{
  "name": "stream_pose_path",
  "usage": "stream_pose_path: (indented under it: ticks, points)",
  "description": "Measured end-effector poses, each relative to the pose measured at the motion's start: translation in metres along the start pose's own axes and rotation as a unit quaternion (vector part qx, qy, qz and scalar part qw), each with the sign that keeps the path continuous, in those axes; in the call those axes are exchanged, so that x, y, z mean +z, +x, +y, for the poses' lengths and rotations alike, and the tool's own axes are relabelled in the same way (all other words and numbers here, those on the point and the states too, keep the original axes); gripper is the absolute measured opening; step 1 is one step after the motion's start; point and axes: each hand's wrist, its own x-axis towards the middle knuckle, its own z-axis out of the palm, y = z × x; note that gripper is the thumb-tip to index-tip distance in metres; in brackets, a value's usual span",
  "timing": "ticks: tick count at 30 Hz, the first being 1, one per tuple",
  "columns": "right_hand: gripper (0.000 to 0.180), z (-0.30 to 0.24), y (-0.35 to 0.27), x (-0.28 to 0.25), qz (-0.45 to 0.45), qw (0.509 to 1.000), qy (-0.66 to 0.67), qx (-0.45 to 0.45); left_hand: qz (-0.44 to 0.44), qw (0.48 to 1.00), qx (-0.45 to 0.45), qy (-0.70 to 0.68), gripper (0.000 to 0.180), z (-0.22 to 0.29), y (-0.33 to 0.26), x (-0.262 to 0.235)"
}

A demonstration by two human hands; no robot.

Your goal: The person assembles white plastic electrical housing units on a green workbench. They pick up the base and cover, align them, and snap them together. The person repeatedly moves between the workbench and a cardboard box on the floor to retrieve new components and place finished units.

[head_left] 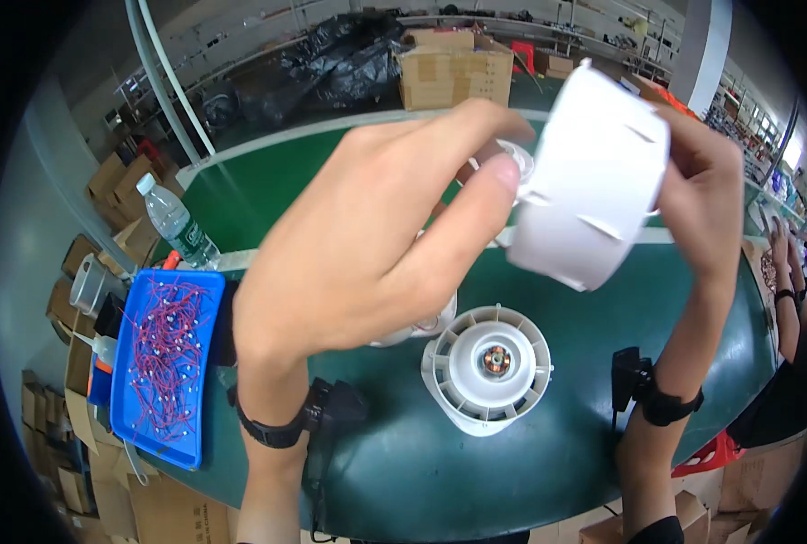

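Note:
My right hand (702,181) grips a white cylindrical plastic housing (594,177) by its right side, holding it tilted above the table. Close to the housing's left side, my left hand (376,227) is closed, thumb and fingers pinching a small white plastic part (517,161). Whether that part touches the housing I cannot tell. Below them, a round white fan housing (498,367) stands on the green table, with radial ribs and a copper-wound motor core in its middle. More white plastic parts (432,325) show partly behind my left hand, which hides the rest of them.
A blue tray (206,363) of red wires with white connectors lies at the left of the green table (403,453). Behind it stands a water bottle (178,222). Beyond the table are a cardboard box (455,77) and black plastic bags (340,63). Another person's arm (788,308) shows at far right.

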Motion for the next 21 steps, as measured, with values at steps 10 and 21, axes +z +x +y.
stream_pose_path:
  ticks: [10, 21]
  points:
    - [0.023, -0.038, 0.0, 0.029, 0.036, 0.996, -0.032, -0.07, 0.022, 0.982, -0.112, -0.149, 0.05, 0.02, -0.004, -0.027]
    - [0.035, -0.043, 0.005, 0.019, -0.104, 0.902, 0.36, 0.214, 0.083, 0.994, 0.024, -0.067, 0.023, -0.013, -0.001, -0.014]
